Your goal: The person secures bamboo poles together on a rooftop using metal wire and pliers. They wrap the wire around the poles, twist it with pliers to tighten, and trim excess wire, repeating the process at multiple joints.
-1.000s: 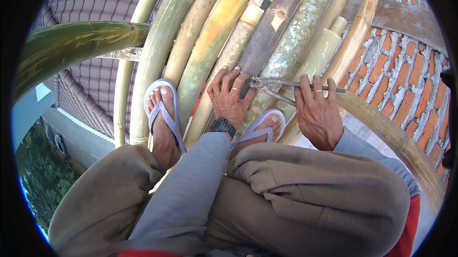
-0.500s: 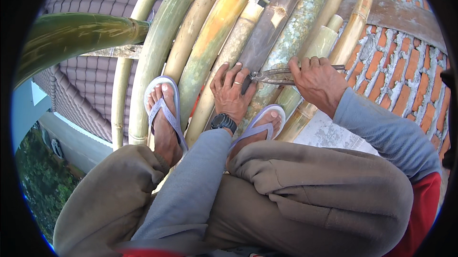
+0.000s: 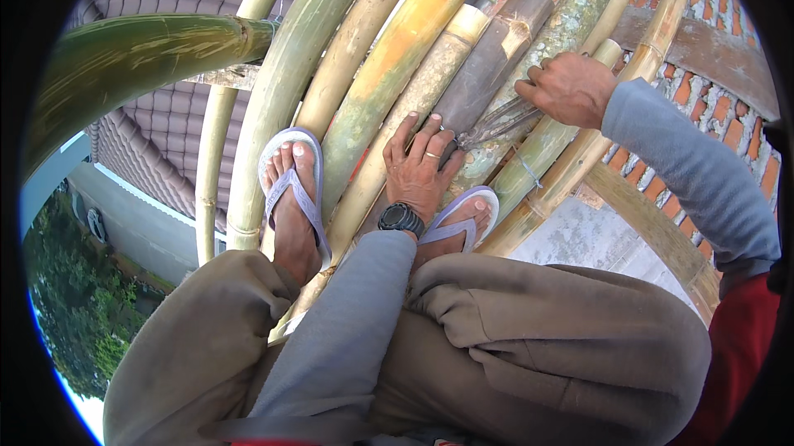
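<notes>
My right hand point(image 3: 571, 90) is closed round the handles of a pair of metal pincers point(image 3: 500, 122). Their jaws point down-left, close to the thumb of my left hand point(image 3: 420, 160). That left hand lies palm down with its fingers spread, pressing on a dark brown wooden pole point(image 3: 496, 57) and the pale bamboo pole point(image 3: 434, 78) beside it. A short bit of wire seems to show by its fingertips, partly hidden. A mottled, lichen-spotted pole point(image 3: 571, 11) runs under the pincers.
Several bamboo poles point(image 3: 302, 49) lie side by side beneath my sandalled feet point(image 3: 294, 189). A thick green bamboo point(image 3: 157, 53) juts in from the left. Brick wall point(image 3: 695, 148) stands right; a tiled roof point(image 3: 174, 127) and a drop to greenery point(image 3: 74, 280) lie left.
My right hand has moved farther away, swinging the pincers' handles from nearly level to a slant up-right. The left hand stays on the poles. The whole view has shifted slightly.
</notes>
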The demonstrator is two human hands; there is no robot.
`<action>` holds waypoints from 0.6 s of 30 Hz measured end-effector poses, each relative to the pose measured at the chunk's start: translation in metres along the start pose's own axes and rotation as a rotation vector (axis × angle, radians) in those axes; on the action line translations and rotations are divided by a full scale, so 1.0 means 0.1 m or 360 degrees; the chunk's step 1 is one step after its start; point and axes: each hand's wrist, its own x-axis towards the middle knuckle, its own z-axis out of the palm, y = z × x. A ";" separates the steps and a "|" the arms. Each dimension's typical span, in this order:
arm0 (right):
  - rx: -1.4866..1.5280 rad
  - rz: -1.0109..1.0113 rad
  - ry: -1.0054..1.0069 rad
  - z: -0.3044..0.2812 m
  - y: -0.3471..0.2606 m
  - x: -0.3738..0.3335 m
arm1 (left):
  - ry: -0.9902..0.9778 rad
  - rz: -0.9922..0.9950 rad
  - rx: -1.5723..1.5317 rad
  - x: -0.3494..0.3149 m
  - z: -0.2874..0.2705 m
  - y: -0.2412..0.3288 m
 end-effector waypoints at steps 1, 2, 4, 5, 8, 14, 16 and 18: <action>0.0138 0.0109 -0.0138 0.01 -0.09 -0.07 | 0.0010 0.0001 -0.0005 0.01 0.00 0.00; 0.0304 0.0179 -0.0122 0.04 -0.19 -0.16 | 0.0011 0.0002 -0.0013 0.01 -0.01 0.00; 0.0788 0.0343 -0.0223 0.09 -0.41 -0.31 | 0.0015 0.0008 -0.0030 0.01 -0.02 0.00; 0.1064 0.0322 -0.0276 0.12 -0.51 -0.34 | 0.0005 0.0006 -0.0041 0.01 -0.02 0.00; 0.2081 0.0448 -0.0833 0.18 -0.69 -0.37 | -0.0012 -0.0002 -0.0077 0.01 -0.03 -0.01; 0.3115 0.0494 -0.1148 0.06 -0.80 -0.38 | -0.0033 0.0007 -0.0085 -0.01 -0.04 -0.03; 0.3019 0.0572 -0.1086 -0.05 -0.80 -0.45 | -0.0055 0.0002 -0.0094 -0.01 -0.04 -0.02; 0.2559 0.0690 -0.0828 -0.14 -0.77 -0.54 | -0.0025 0.0016 -0.0075 0.00 -0.03 -0.03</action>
